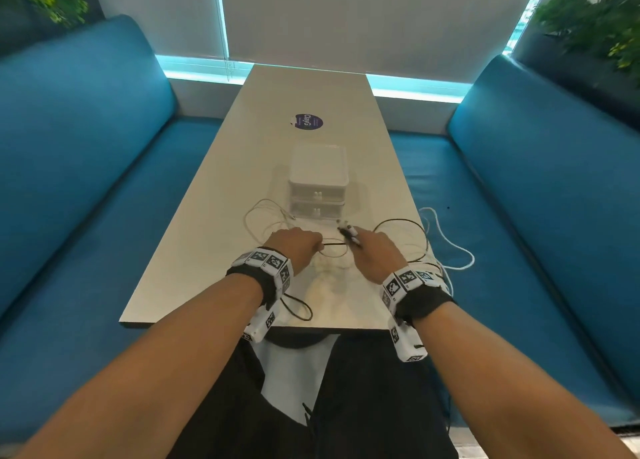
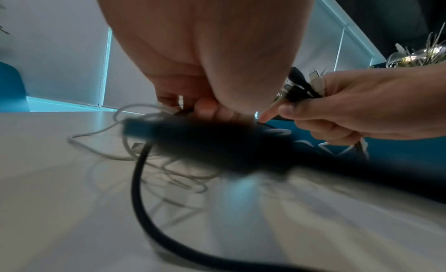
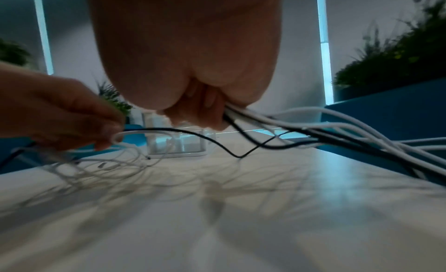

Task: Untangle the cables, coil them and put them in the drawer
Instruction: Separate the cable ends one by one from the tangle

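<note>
The fingers (image 3: 207, 112) of the right hand (image 1: 375, 256) bunch the cable plug ends (image 1: 347, 231) while the left hand (image 1: 294, 247) pinches a black cable (image 1: 334, 244), likely to separate it, near the counter (image 1: 207, 250) front edge.

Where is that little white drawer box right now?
In the head view the drawer box stands mid-table, just beyond both hands, with cables looped before it.

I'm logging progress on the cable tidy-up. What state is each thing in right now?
left hand: pinches a black cable
right hand: grips a bundle of cable ends
white cables: loose and tangled on the table; one white cable hangs off the table's edge
drawer unit: both drawers closed
</note>
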